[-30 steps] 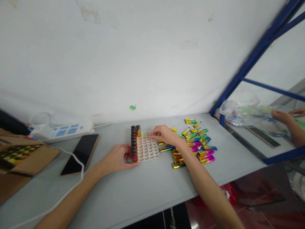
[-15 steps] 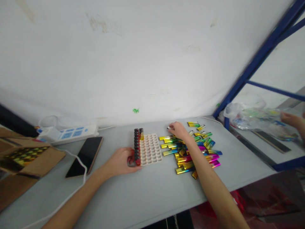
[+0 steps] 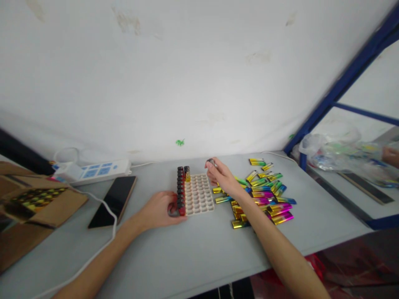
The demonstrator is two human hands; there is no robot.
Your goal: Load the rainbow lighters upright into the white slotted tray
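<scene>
A white tray [image 3: 199,195] with rows of holes lies on the table. Along its left side stands a row of red lighters [image 3: 181,191] with black tops, and a yellow lighter [image 3: 187,174] is upright at the far end of the second row. My left hand [image 3: 162,209] curls around the tray's near left edge, thumb and fingers against the red row. Above the tray's far right corner, my right hand [image 3: 222,176] is closed on a lighter [image 3: 211,161]; only its dark top shows. Shiny multicoloured lighters [image 3: 264,195] lie heaped to the tray's right.
At left are a phone [image 3: 114,201], a white power strip [image 3: 104,170] with a cable, and an open cardboard box [image 3: 62,207]. A blue metal frame [image 3: 318,104] rises at right. Beyond it are plastic bags [image 3: 346,155] and part of another person's hand [image 3: 391,155].
My right hand has lifted from the far side of the heap and moved left to the tray with a lighter. My left hand stays at the tray. The view has shifted slightly.
</scene>
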